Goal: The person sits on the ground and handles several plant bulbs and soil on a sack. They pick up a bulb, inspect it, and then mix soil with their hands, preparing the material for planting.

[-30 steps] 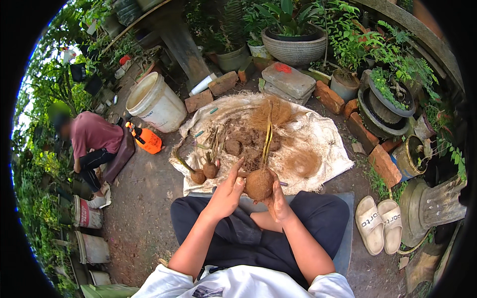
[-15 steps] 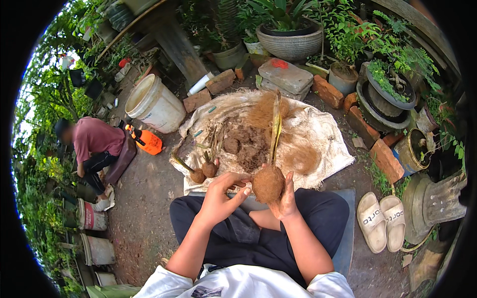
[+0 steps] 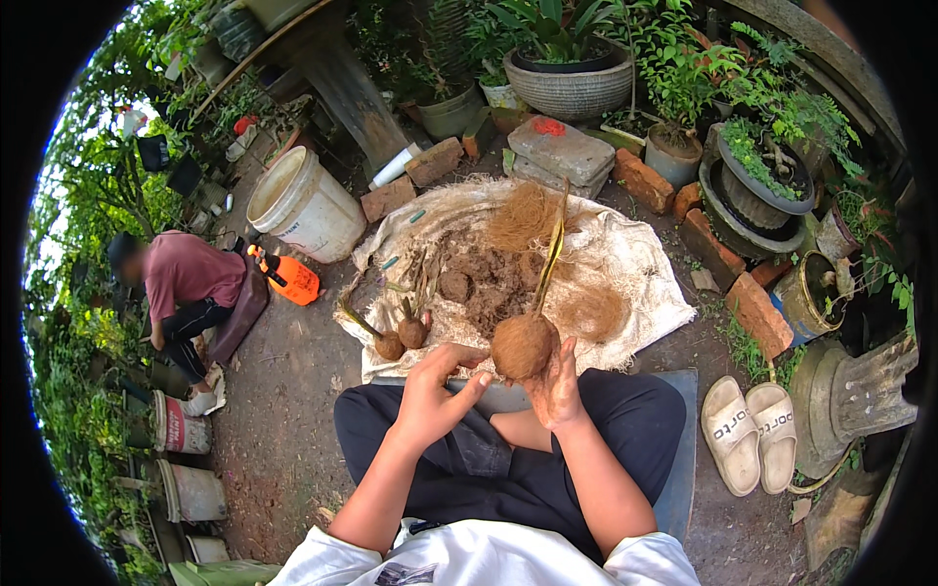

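right hand (image 3: 557,386) is cupping the fibre-wrapped root ball (image 3: 523,345), fingers closing under it | left hand (image 3: 435,391) is hovering just beside, fingers loose, gripping nothing | advice: keeping the shoot (image 3: 549,259) upright, pressing fibre evenly around

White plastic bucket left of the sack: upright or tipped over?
Upright. The white plastic bucket stands on the dirt with its open mouth facing up, beside the pale spread sack. Its contents cannot be made out.

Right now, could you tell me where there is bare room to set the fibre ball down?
Bare dirt lies between the orange sprayer and the sack; the sack's right edge is bare too. Its middle, with soil clumps and fibre, is crowded.
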Demonstrator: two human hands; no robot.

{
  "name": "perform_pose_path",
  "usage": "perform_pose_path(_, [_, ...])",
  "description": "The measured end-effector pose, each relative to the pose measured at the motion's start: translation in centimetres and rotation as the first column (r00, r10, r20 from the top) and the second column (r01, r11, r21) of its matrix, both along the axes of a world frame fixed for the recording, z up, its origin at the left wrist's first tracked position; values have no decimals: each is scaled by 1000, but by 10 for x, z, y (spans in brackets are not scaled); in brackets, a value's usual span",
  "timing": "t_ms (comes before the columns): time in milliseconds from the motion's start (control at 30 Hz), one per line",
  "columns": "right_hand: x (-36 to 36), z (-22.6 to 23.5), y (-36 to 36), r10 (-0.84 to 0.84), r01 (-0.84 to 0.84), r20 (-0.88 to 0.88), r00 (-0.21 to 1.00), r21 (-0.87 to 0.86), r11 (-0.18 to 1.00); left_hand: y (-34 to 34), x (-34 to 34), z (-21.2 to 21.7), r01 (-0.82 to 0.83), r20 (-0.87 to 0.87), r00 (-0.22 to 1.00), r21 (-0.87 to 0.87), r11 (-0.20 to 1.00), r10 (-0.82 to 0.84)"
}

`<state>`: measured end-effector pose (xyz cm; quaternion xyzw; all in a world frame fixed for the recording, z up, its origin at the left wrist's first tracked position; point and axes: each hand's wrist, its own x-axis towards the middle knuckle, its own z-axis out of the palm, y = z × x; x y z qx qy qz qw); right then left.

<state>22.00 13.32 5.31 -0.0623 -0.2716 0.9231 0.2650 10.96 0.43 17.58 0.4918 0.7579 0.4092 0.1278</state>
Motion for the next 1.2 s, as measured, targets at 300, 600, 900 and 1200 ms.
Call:
perform_pose_path(300, [1, 7, -3, -75, 59, 40, 996, 305, 951, 18, -1, 2, -13, -179, 984, 55, 998, 23])
perform_pose_path(600, [-1, 4, -2, -104, 79, 38, 994, 414, 907, 17, -6, 0, 17, -185, 983, -1, 1000, -17])
perform_pose_path(900, [-5, -9, -1, -125, 93, 29, 992, 508, 856, -3, -9, -4, 112, -193, 975, -13, 994, -113])
perform_pose_path(1200, [-3, 5, -14, -423, 316, -154, 893, 884, 346, -12, 16, -62, -47, 469, 883, 96, 994, -4])
